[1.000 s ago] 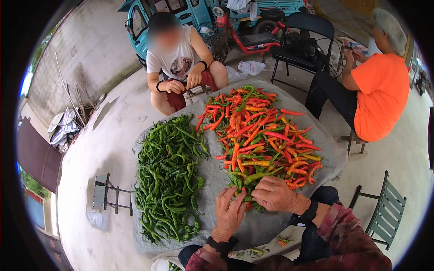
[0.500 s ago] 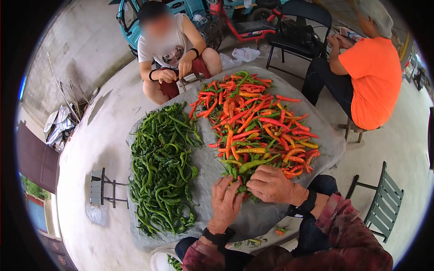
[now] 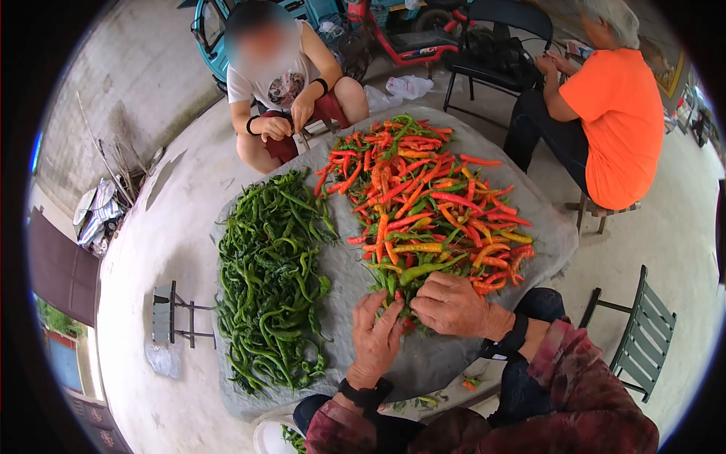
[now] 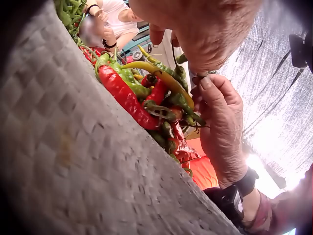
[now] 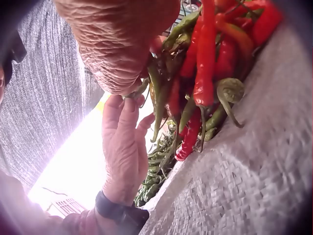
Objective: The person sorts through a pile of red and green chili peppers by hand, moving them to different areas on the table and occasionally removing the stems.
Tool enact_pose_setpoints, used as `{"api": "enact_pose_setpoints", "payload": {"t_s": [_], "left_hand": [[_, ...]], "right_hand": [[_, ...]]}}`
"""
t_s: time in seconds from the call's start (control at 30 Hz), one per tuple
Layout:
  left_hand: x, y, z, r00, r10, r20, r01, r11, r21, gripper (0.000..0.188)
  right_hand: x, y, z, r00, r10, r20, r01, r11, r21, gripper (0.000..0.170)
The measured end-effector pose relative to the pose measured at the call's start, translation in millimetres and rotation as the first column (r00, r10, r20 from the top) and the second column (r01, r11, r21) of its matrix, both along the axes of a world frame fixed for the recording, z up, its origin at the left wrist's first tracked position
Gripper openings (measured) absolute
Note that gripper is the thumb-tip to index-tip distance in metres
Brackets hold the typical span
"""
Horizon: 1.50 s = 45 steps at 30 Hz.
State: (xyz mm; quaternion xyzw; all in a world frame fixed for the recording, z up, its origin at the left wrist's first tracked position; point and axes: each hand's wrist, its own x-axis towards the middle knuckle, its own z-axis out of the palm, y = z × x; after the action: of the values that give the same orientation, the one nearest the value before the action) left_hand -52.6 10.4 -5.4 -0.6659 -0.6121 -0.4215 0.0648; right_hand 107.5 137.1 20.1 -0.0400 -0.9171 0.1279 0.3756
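Note:
Both hands meet at the near edge of a heap of red, orange and green chili peppers (image 3: 423,204). My left hand (image 3: 376,337) pinches a small green chili pepper (image 5: 140,90) between thumb and fingers. My right hand (image 3: 454,306) pinches at the same pepper from the other side, fingertips close to the left ones, in the left wrist view. Most of the pepper is hidden by the fingers. A long green-yellow chili (image 3: 431,268) lies just beyond the hands. Left of them is a separate heap of green chili peppers (image 3: 276,303).
A grey woven sheet (image 3: 344,265) lies under both heaps. Across it sits a person in a white top (image 3: 283,83); a person in an orange shirt (image 3: 616,129) sits at the right. A white bucket (image 3: 266,437), a green slatted chair (image 3: 641,340) and a small stool (image 3: 164,312) stand around.
The head view has shifted, so the heaps sit higher and a little further left. My hands stay close together at the near edge of the red heap, fingers moving slightly.

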Motion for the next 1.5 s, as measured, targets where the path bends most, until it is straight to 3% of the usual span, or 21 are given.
{"api": "enact_pose_setpoints", "payload": {"t_s": [1.5], "left_hand": [[2.3,6.4,-5.3,0.996,-0.025,0.082,0.028,0.999,-0.036,0.033]], "right_hand": [[-2.3,-1.0,-13.0,0.998,-0.060,-0.004,0.061,0.995,0.075,0.021]]}}
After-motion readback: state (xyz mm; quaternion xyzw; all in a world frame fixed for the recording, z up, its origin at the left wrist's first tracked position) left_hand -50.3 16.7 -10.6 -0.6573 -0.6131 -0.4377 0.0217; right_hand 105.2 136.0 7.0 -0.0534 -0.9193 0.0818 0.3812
